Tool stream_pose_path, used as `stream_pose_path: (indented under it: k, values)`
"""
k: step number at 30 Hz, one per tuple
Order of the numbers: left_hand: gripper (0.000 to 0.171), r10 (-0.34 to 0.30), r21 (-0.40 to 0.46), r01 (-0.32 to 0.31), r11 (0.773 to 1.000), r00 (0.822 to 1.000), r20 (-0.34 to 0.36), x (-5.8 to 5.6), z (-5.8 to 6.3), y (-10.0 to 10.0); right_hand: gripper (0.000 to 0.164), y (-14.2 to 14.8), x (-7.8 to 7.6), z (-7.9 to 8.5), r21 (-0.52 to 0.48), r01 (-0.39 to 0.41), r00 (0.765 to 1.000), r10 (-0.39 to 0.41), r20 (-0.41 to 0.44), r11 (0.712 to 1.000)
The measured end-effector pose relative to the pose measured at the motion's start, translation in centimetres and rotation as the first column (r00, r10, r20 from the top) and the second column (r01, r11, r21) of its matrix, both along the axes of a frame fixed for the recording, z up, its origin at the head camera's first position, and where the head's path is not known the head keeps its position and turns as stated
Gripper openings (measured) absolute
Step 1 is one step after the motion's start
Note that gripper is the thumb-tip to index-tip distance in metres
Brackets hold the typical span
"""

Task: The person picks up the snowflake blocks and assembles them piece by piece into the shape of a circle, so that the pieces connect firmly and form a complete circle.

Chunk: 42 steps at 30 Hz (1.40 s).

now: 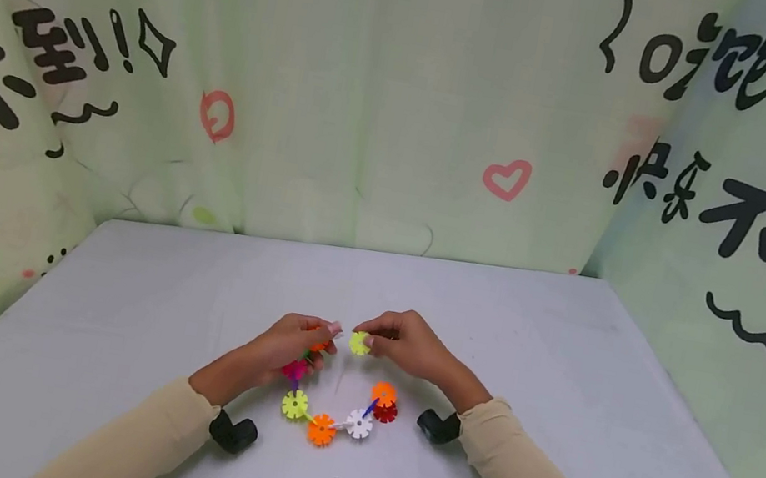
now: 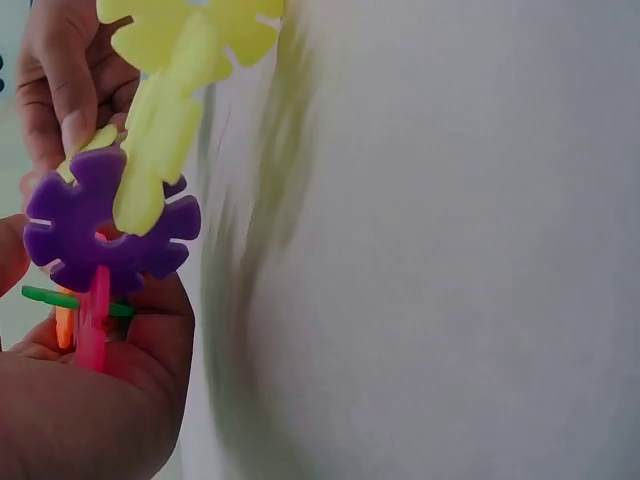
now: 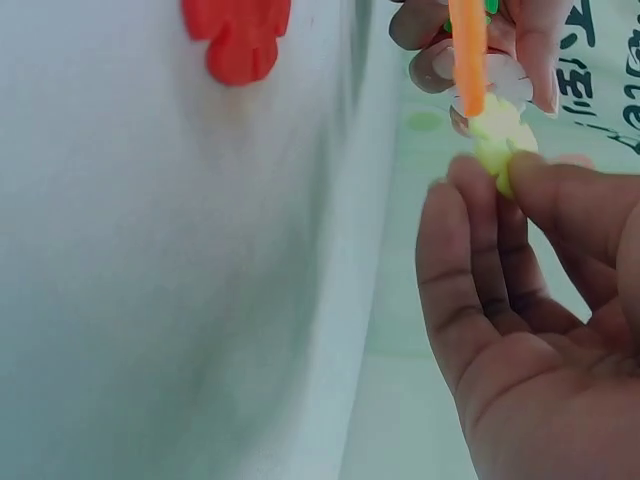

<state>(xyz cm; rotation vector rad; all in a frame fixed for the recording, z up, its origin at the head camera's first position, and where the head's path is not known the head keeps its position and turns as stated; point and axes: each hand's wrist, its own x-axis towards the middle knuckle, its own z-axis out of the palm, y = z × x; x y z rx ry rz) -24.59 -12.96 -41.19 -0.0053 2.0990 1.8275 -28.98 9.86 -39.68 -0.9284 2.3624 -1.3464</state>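
Note:
My left hand (image 1: 293, 342) holds one end of a chain of slotted plastic snowflake discs. By its fingers are an orange disc (image 1: 319, 340), a green disc (image 2: 50, 297) and a whitish disc (image 3: 508, 78). Between the thumb and fingers of my right hand (image 1: 411, 344) a yellow snowflake disc (image 1: 360, 343) is pinched, close to the whitish one. From my left hand the chain curves down through a magenta disc (image 1: 295, 369), a purple disc (image 2: 75, 225) and another yellow disc (image 1: 294, 404). It continues past an orange disc (image 1: 321, 430) and a white disc (image 1: 359, 424).
At the chain's far end, below my right hand, are another orange disc (image 1: 384, 394) and a red disc (image 1: 385, 414). A white-covered table (image 1: 193, 283) lies underneath, with printed curtains (image 1: 375, 102) behind and at both sides. Each wrist carries a black camera (image 1: 233, 433).

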Motion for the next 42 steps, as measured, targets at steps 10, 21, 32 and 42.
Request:
stream_pose_path:
  k: [10, 21, 32, 42]
  values:
    - [0.047, -0.029, 0.007, 0.029, 1.0, 1.0, 0.0, 0.0, 0.2, 0.4, 0.022, -0.1, -0.1, 0.4, -0.11, 0.099, 0.994, -0.092, 0.062, 0.989]
    - [0.041, -0.019, 0.042, 0.019, 0.999, 1.0, -0.01, 0.1, 0.2, 0.9, 0.02, -0.6, -0.2, 0.5, -0.081, 0.11, 0.99, -0.102, 0.094, 0.991]
    - [0.042, -0.009, 0.131, 0.013, 0.991, 1.0, -0.029, -0.1, 0.0, 1.2, 0.019, -0.9, 0.2, 0.6, -0.119, 0.163, 0.98, -0.146, 0.137, 0.979]
    - [0.033, 0.016, 0.181, -0.012, 0.983, 1.0, -0.017, -0.5, -0.1, 1.8, 0.02, -0.8, 0.0, 0.1, -0.227, 0.231, 0.932, -0.148, 0.331, 0.946]
